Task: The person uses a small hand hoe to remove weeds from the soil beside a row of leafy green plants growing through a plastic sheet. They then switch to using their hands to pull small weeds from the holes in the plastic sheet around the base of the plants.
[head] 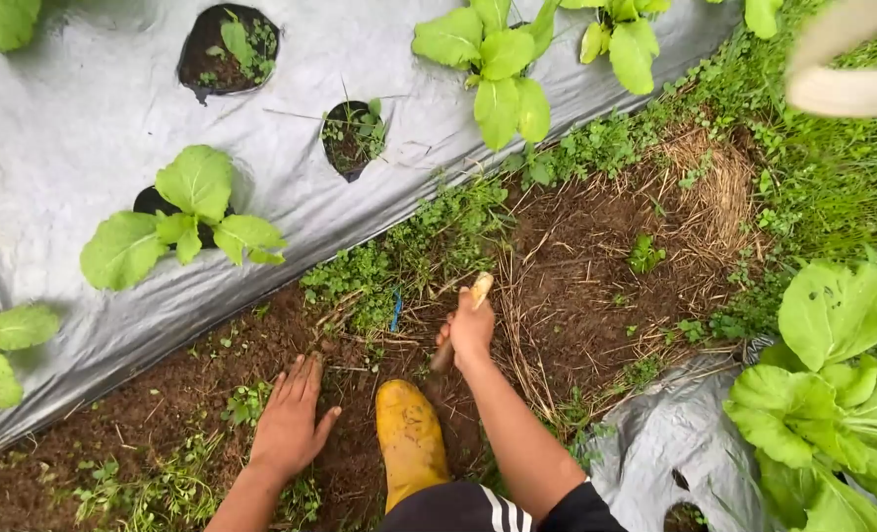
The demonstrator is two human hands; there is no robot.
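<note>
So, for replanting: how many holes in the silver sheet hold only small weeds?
2: one hole near the top edge, another lower right of it. Others may be hidden.

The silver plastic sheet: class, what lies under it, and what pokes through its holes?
The silver plastic sheet covers the bed. Through the holes dark soil, small weeds and leafy seedlings show. Elsewhere, whatever lies beneath is hidden.

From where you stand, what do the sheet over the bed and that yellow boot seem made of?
The silver sheet looks like thin plastic film: glossy, wrinkled, with holes cut for plants. The yellow boot looks like rubber: smooth, moulded, dull sheen, smeared with soil.
</note>
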